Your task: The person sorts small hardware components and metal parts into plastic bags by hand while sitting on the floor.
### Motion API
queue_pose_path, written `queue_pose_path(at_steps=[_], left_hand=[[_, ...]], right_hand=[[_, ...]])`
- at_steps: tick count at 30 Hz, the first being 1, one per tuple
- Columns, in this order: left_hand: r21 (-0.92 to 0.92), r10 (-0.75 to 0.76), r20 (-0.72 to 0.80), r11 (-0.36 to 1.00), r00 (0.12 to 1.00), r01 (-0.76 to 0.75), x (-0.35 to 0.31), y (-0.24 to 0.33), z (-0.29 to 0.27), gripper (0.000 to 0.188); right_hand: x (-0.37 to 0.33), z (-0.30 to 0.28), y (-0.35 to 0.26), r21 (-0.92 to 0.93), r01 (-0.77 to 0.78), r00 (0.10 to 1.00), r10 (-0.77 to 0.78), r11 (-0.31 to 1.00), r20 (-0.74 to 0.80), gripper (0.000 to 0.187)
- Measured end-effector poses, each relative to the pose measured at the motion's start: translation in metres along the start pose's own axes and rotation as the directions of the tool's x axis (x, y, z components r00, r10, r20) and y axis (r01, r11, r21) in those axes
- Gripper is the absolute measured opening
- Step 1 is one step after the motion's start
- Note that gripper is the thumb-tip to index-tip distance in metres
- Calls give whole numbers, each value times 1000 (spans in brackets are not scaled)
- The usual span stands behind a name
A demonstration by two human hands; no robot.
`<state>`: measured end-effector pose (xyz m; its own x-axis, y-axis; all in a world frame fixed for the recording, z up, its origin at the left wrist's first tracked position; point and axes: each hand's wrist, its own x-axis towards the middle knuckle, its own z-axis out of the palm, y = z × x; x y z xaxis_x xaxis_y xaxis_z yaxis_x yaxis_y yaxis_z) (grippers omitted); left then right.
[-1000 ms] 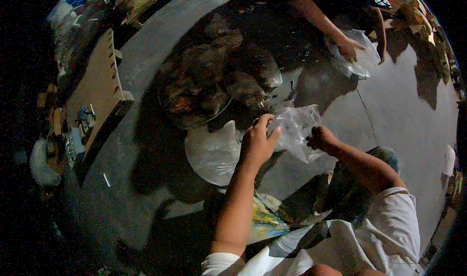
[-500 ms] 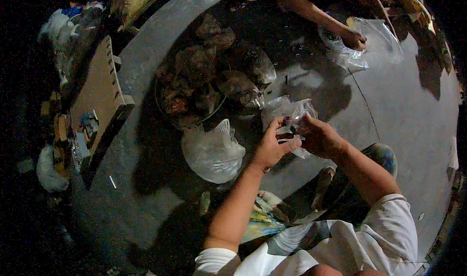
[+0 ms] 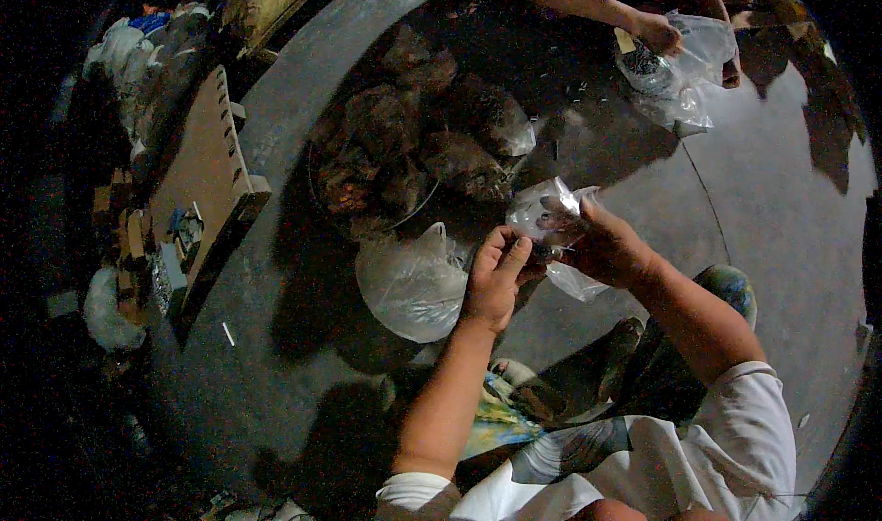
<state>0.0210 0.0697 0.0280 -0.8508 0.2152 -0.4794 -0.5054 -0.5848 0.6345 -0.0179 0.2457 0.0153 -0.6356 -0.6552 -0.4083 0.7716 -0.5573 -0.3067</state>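
In front of me a small clear plastic bag point(image 3: 542, 210) is gripped by my right hand point(image 3: 614, 247), its fingers closed round the bag's right side. A loose flap of clear film hangs below that hand. My left hand point(image 3: 494, 282) is closed at the bag's lower left edge, thumb pressed toward the curled fingers. Small dark bits show through the bag and beside the left fingertips; what they are is too blurred to tell. Left of my hands, a full whitish plastic bag point(image 3: 411, 282) lies on the floor.
Beyond it a wide round basin point(image 3: 317, 195) holds several dark filled bags point(image 3: 381, 121). At the far right, another person's hand point(image 3: 657, 34) is at a clear bag of dark pieces point(image 3: 648, 66). A low wooden board point(image 3: 197, 167) stands left, near wood blocks point(image 3: 129, 236).
My left hand has closed, its thumb drawn in toward the fingers, and the bag has been turned and spread upward. The other person's hand has shifted up and left.
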Motion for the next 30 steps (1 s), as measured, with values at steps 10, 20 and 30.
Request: queue_pose_path(at_steps=[10,20,30], left_hand=[[231,169,-24,960,985,-159,-1,6,-3,29],[78,112,-62,991,992,-107,0,15,0,31],[59,103,-35,993,994,-101,2,19,3,31]], right_hand=[[6,0,-13,-276,101,988,-129,956,-84,27],[-1,7,-25,-239,41,979,-87,970,-183,15],[2,-2,-28,-236,12,984,-53,972,-169,17]])
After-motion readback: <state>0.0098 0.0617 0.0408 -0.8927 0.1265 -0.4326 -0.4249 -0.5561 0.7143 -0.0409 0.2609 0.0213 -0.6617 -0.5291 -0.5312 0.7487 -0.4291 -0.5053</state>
